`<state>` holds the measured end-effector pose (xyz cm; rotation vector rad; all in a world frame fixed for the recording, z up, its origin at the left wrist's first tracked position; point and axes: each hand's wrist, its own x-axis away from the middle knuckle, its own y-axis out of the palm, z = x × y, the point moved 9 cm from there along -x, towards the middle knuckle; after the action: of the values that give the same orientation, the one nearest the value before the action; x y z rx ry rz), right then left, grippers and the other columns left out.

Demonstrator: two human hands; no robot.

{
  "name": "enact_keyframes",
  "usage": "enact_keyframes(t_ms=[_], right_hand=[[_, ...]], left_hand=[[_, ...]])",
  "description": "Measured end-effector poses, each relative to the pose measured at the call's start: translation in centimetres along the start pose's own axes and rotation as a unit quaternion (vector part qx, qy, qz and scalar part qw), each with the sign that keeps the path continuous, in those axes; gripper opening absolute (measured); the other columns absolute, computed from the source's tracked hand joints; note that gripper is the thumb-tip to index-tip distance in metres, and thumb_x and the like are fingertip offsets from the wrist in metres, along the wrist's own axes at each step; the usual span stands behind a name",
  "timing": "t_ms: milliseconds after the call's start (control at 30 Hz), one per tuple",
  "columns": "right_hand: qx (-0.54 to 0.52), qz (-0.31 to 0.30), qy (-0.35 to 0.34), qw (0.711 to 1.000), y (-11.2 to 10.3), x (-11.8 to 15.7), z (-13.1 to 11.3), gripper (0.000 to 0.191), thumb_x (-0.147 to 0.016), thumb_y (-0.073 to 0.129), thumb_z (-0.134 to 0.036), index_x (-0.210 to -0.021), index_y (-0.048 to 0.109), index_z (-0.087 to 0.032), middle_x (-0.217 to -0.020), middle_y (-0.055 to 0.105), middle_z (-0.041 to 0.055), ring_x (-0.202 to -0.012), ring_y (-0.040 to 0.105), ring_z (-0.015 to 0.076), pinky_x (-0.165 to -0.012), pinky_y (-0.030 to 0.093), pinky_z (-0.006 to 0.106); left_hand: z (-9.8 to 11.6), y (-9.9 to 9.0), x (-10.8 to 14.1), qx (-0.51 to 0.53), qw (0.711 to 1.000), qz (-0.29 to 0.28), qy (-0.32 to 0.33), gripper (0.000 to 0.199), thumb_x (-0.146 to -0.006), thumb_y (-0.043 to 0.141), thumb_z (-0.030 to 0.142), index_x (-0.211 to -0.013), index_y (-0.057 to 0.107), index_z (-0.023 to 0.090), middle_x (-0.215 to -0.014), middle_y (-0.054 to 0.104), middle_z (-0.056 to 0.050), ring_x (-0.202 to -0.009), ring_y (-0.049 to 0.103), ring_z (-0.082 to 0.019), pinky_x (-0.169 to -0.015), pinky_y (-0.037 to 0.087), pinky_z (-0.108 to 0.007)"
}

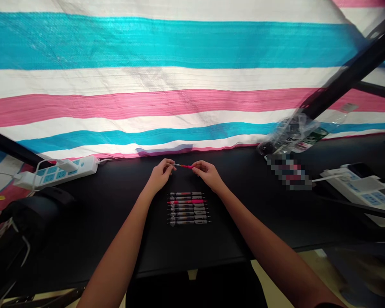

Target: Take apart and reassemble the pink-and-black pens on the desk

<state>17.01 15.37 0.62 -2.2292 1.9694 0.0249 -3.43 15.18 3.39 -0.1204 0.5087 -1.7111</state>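
Observation:
Between my two hands is a slim pen (183, 166), greyish on the left half and red toward the right. My left hand (162, 174) pinches its left end, and my right hand (208, 173) grips the red end. The pen lies about level, just above the black table. Nearer to me, a column of several pens lies side by side, pointing left to right. Most are dark and clear, such as the nearest pen (188, 222); one is a red pen (186, 202) near the far end of the column.
A white power strip (62, 171) with blue sockets lies at the left on the black table (112, 239). Another power strip (362, 190) is at the right. Crumpled clear plastic (291, 132) and a pixelated patch are at back right. A striped sheet (179, 102) hangs behind.

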Motion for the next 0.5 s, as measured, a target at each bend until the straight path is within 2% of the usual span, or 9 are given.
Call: enact_keyframes(t_ms=[200,367,500], right_hand=[[0.023,0.005,-0.009,1.0,0.2,0.0,-0.2,0.026,-0.079,0.072,-0.038,-0.096,0.073,-0.019,-0.093,0.076,0.0073,-0.085,0.069,0.0221,-0.082,0.054,0.037],[0.013,-0.017,-0.009,1.0,0.8,0.1,-0.2,0.028,-0.075,0.075,-0.037,-0.095,0.072,-0.019,-0.092,0.077,0.0075,-0.086,0.071,0.0227,-0.083,0.056,0.038],[-0.001,-0.032,0.006,0.999,0.9,0.1,-0.2,0.028,-0.074,0.077,-0.041,-0.089,0.07,-0.018,-0.08,0.075,0.0054,-0.074,0.069,0.0201,-0.077,0.056,0.036]], left_hand=[[0.8,0.4,0.3,-0.146,0.987,-0.031,0.062,0.018,-0.091,0.059,0.025,-0.103,0.07,0.02,-0.096,0.072,-0.006,-0.082,0.065,-0.019,-0.078,0.051,-0.033],[1.5,1.5,0.7,-0.169,0.98,-0.068,0.084,0.019,-0.089,0.061,0.021,-0.103,0.073,0.019,-0.097,0.071,-0.006,-0.083,0.066,-0.02,-0.078,0.052,-0.033],[2.0,2.0,0.9,-0.163,0.979,-0.077,0.093,0.02,-0.091,0.06,0.02,-0.105,0.074,0.019,-0.101,0.074,-0.007,-0.089,0.068,-0.021,-0.083,0.053,-0.034]])
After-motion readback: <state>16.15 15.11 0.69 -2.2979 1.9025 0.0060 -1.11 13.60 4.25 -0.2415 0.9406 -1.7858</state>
